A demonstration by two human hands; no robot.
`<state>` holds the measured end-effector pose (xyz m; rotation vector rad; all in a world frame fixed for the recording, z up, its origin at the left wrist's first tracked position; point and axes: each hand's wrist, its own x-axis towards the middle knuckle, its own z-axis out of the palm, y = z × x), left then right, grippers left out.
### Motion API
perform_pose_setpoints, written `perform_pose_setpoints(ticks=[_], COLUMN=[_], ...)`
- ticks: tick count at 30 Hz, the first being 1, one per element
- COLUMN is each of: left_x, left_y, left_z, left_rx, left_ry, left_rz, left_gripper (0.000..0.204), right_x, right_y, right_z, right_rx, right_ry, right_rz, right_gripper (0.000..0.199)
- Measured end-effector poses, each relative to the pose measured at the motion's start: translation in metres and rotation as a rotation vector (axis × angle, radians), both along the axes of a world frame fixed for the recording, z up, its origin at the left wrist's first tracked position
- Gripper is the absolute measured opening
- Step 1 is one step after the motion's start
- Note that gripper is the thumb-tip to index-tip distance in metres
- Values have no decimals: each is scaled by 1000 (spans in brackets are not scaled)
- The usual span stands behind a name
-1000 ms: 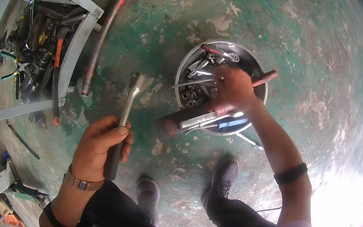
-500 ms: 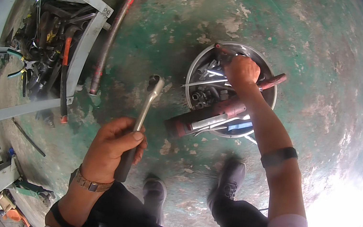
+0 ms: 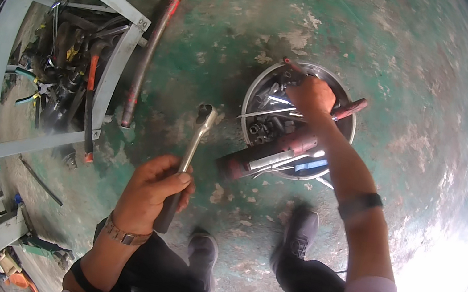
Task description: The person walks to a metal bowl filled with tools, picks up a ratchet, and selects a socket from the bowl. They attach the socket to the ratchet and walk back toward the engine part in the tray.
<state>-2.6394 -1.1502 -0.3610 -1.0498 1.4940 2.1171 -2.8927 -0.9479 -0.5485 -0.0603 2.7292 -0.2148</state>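
Note:
My left hand [image 3: 159, 188] is wrapped round the dark handle of a ratchet wrench [image 3: 191, 146], its head pointing up and away from me. To the right, a round metal basin [image 3: 247, 93] on the floor holds sockets [image 3: 262, 127] and assorted tools. My right hand [image 3: 313, 96] reaches down into the far part of this basin, back of the hand upward; its fingers are mostly hidden among the contents. Close by it lie a thin metal rod [image 3: 265, 111] and a red-handled tool [image 3: 350, 108]. A dark red cylindrical tool [image 3: 270, 155] lies across the near rim.
At left, a grey metal frame [image 3: 2, 55] surrounds a heap of hand tools, among them an orange-handled tool [image 3: 90, 102] and pliers [image 3: 30, 94]. Beyond it lies a long red-and-grey pipe [image 3: 156, 38]. My shoes [image 3: 299, 232] stand just in front of the basin on worn green floor.
The whole view has shifted slightly, with the frame and pipe a little further right. My right hand still works in the basin, and my left hand keeps hold of the ratchet wrench.

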Motion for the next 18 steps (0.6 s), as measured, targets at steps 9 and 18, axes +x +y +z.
perform_pose_setpoints(ticks=[9, 18], left_x=[3, 5], left_y=[2, -2], left_z=[0, -2], left_rx=[57, 3], left_ry=[8, 16], left_rz=[10, -8], left_gripper=[13, 18], right_x=[14, 40], right_y=[15, -25], right_z=[53, 93], right_rx=[-1600, -1716], right_ry=[-922, -1187], right_rz=[-517, -446], right_gripper=[15, 24])
